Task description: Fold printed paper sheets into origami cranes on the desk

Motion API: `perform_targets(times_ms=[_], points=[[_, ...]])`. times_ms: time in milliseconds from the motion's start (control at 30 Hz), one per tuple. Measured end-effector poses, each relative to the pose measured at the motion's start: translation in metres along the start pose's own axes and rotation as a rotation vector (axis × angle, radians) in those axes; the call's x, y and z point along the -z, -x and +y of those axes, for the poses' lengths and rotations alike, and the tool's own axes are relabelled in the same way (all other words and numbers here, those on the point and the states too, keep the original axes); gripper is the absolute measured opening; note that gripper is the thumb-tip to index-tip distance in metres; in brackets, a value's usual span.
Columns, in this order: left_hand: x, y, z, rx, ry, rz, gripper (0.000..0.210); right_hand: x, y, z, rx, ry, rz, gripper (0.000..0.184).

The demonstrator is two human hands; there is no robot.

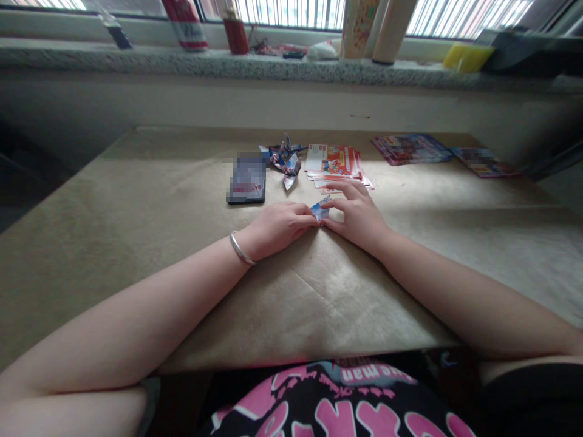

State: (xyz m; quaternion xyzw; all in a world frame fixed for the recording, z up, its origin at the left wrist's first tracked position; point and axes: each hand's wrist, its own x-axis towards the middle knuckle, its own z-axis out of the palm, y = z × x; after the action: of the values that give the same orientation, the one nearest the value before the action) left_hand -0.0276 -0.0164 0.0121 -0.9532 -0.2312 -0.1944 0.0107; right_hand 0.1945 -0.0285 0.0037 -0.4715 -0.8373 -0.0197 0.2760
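A small blue and white piece of wrapper (320, 208) is pinched between my two hands over the middle of the table. My left hand (285, 226), with a silver bangle at the wrist, has its fingers closed on the wrapper's left side. Thumb and index finger of my right hand (359, 215) grip its right side, while the other fingers stretch toward a pile of red and white cards (334, 161). Just beyond my left hand lies a dark stack of cards (247, 179), partly blurred out. Crumpled foil wrappers (286, 159) sit between that stack and the red pile.
The table (113, 243) has a tan cover and meets a wall below a granite windowsill (273, 70). Colourful card packs (412, 150) lie at the back right, with another pack (485, 162) beside them. Bottles, a red can (184, 24) and a yellow object (467, 57) stand on the sill.
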Motion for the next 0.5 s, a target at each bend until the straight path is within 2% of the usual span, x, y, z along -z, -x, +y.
perform_targets(times_ms=[200,500], points=[[0.0020,0.0014,-0.0032,0.006,0.069,-0.054,0.029,-0.0009,-0.0043,0.0107,0.016,-0.089,-0.137,0.034],[-0.0014,0.0049,-0.0024,-0.001,0.095,-0.062,0.035,0.0058,-0.0040,0.0056,-0.095,0.029,-0.128,0.048]])
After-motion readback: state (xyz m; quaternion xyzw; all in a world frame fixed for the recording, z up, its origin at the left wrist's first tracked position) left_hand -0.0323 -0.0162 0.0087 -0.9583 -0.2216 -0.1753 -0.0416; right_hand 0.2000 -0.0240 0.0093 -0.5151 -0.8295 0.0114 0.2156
